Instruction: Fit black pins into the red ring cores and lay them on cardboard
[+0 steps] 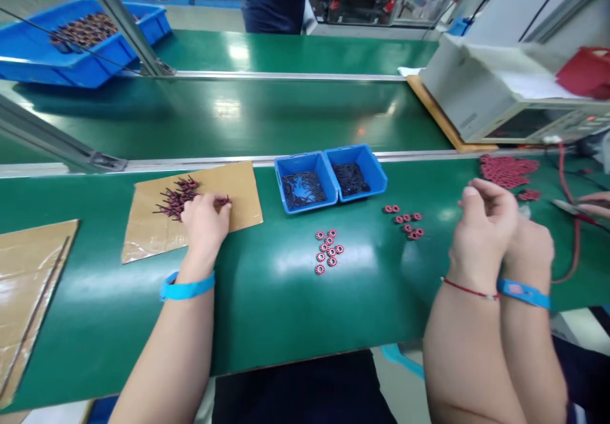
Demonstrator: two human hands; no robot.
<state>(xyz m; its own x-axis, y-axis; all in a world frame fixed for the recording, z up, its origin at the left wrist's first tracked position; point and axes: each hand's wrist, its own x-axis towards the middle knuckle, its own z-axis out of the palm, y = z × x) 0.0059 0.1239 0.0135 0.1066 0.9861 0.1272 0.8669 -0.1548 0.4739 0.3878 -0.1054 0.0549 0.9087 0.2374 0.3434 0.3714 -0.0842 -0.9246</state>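
My left hand (207, 217), with a blue band at the wrist, is over a sheet of cardboard (243, 185). Its fingertips are closed on a small red-and-black part (223, 201). Just left of it lies a pile of red rings with black pins (178, 198). My right hand (481, 220), wearing a red string bracelet, is raised above the bench at the right with its fingers curled together. Whatever it may hold is hidden. Small red toothed rings (328, 251) lie between my hands, and more red rings (407, 224) lie nearer the right one.
Two blue bins (307, 206) of black pins stand beyond the rings. A co-worker's hand (531, 243) is beside my right hand; their other hand (595, 205) is near tweezers. Red parts (508, 171) lie before a bench instrument (528, 122). More cardboard (28, 297) lies left.
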